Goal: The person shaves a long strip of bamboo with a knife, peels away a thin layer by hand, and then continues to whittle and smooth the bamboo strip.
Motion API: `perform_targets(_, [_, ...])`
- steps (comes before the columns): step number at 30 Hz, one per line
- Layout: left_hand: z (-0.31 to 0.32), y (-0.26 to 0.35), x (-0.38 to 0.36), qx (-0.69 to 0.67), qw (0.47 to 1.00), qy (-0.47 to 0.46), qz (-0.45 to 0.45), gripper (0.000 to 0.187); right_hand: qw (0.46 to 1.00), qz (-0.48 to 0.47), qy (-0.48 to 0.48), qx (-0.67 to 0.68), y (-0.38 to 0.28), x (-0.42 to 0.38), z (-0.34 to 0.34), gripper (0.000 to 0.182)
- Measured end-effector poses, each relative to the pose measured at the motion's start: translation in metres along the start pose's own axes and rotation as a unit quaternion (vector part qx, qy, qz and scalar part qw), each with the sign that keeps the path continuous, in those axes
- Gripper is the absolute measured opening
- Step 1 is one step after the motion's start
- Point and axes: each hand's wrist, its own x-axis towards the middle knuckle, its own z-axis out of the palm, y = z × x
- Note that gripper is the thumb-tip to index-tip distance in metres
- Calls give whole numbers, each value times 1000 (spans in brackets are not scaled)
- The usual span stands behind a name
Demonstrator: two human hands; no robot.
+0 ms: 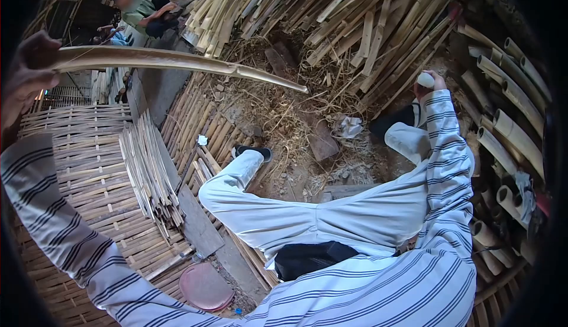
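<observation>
Left hand [22, 84], ten o'clock, grips a split bamboo length [165, 58] by its end, apparently raised to clear the shavings [281, 114]. Right hand [438, 82], two o'clock, closed round a pale, rounded object [425, 79].

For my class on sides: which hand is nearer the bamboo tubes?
Right. The right hand is just left of the tubes; the left hand is far across the view.

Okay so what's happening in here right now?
A seated person in a striped top raises a long, pale split-bamboo piece in the left hand. The right hand grips a whitish, round-ended object; what it is can't be told. Curly straw-coloured shavings litter the ground, with split bamboo strips piled beyond. Another person in green sits farther back.
</observation>
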Motion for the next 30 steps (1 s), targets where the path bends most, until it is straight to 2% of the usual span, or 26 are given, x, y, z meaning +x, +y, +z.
perform_targets(5, [26, 36, -19, 7, 999, 21, -49, 56, 999, 21, 8, -25, 6, -4, 9, 12])
perform_targets(7, [41, 44, -16, -2, 998, 29, -55, 58, 997, 18, -19, -67, 11, -9, 12, 11])
perform_targets(10, [46, 14, 5, 8, 999, 53, 1, 61, 990, -6, -35, -138, 20, -6, 13, 13])
perform_targets(11, [47, 21, 2, 32, 998, 43, -32, 62, 984, -17, -37, -172, 24, -4, 11, 14])
perform_targets(12, [54, 15, 0, 1, 996, 86, 22, 61, 977, -29, -40, -208, 28, -2, 10, 16])
perform_targets(14, [72, -1, -6, -59, 975, 171, 129, 60, 948, -95, -19, -303, 40, -8, 13, 29])
perform_targets(18, [99, -2, -24, -103, 960, 250, 72, 54, 863, -174, -10, -474, 70, -36, 22, 48])
perform_targets(19, [105, -6, -24, -130, 952, 249, 119, 50, 845, -164, -7, -509, 77, -29, 16, 50])
perform_targets(20, [113, -7, -23, -173, 936, 263, 156, 50, 825, -153, -5, -543, 89, -15, 4, 51])
perform_targets(22, [133, 0, -20, -257, 894, 291, 226, 49, 703, -346, 15, -622, 124, 24, -25, 40])
perform_targets(23, [145, 10, -19, -382, 847, 306, 207, 36, 720, -282, 41, -632, 133, 18, -17, 36])
perform_targets(24, [148, 4, -15, -445, 817, 289, 226, 32, 779, -179, 57, -598, 143, 12, -9, 35])
perform_targets(26, [147, -9, -7, -560, 746, 247, 261, 24, 815, -111, 37, -568, 169, -8, 1, 32])
perform_targets(28, [153, 0, -14, -628, 689, 286, 224, 24, 772, -173, 18, -612, 192, -27, 10, 33])
perform_targets(30, [160, -5, -16, -661, 644, 328, 202, 30, 789, -122, -15, -602, 191, -81, 47, 43])
